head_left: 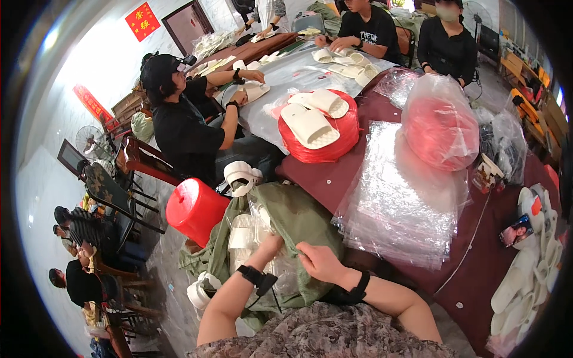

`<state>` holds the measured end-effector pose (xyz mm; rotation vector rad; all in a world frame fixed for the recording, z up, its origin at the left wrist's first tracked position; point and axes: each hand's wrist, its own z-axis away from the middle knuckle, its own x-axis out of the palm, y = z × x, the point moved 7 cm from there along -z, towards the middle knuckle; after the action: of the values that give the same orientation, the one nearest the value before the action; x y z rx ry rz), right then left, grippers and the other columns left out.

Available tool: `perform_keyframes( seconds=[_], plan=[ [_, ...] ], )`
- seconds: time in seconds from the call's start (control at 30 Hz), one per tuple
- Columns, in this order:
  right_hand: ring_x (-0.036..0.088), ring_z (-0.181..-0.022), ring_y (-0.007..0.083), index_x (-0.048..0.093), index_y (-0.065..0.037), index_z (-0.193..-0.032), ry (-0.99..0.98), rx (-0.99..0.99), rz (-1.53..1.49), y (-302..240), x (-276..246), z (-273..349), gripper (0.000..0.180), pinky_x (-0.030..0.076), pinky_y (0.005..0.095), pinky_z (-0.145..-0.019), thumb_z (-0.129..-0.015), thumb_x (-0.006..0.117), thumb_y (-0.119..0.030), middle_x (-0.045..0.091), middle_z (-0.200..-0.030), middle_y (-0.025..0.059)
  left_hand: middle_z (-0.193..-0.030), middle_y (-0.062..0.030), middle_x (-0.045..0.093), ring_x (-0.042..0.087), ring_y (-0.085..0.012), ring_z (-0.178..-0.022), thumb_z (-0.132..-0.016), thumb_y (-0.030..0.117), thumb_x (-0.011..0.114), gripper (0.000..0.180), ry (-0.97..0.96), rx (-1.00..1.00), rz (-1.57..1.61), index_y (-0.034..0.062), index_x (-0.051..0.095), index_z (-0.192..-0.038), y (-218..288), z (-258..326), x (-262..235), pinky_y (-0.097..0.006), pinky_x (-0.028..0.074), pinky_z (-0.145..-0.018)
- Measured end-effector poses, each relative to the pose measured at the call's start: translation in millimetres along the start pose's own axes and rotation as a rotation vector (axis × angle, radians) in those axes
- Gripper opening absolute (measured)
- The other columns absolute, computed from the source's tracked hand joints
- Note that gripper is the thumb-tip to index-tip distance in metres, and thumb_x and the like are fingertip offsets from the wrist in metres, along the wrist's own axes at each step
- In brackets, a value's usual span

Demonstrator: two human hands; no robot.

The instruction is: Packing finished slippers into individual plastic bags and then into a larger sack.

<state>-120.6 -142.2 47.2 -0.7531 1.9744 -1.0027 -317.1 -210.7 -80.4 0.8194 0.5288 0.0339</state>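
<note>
Your right hand (322, 262) is closed on the edge of the limp green fabric sack (304, 218), lower centre of the frame. Your left hand (271, 246) reaches into the sack beside cream-white moulded slippers (241, 231); its grip cannot be told, fingers hidden. Flat clear plastic bags (400, 209) lie on the dark-red surface (313, 186), right of centre.

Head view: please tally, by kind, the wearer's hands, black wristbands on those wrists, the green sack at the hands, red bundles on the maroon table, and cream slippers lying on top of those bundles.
Hands: 2
Black wristbands: 2
Green sack: 1
Red bundles: 2
Cream slippers: 2
Total: 9
</note>
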Motion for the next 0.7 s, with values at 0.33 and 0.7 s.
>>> perform_keyframes(
  seconds=[0.33, 0.7],
  plan=[
    [0.064, -0.072, 0.0298, 0.048, 0.005, -0.113, -0.237, -0.088, 0.513, 13.8, 75.1, 26.1, 0.033, 0.051, 0.0410, -0.059, -0.085, 0.051, -0.012, 0.065, -0.084, 0.0150, -0.098, -0.0162, 0.067, 0.065, -0.0248, -0.079, -0.087, 0.031, 0.060, 0.047, -0.189, -0.068, 0.497, -0.0061, 0.058, -0.115, -85.1, 4.9, -58.4, -0.041, 0.051, -0.067],
    [0.065, -0.076, 0.0325, 0.038, 0.009, -0.130, -0.352, 0.170, 0.522, 35.9, 53.9, 25.4, 0.054, 0.053, 0.0415, -0.065, -0.085, 0.054, -0.016, 0.065, -0.082, 0.0183, -0.116, -0.0237, 0.060, 0.063, -0.0358, -0.099, -0.075, 0.040, 0.075, 0.072, 0.274, 0.721, -0.464, 0.0046, 0.047, -0.132, 280.0, 174.7, -23.7, -0.041, 0.052, -0.083]
  ],
)
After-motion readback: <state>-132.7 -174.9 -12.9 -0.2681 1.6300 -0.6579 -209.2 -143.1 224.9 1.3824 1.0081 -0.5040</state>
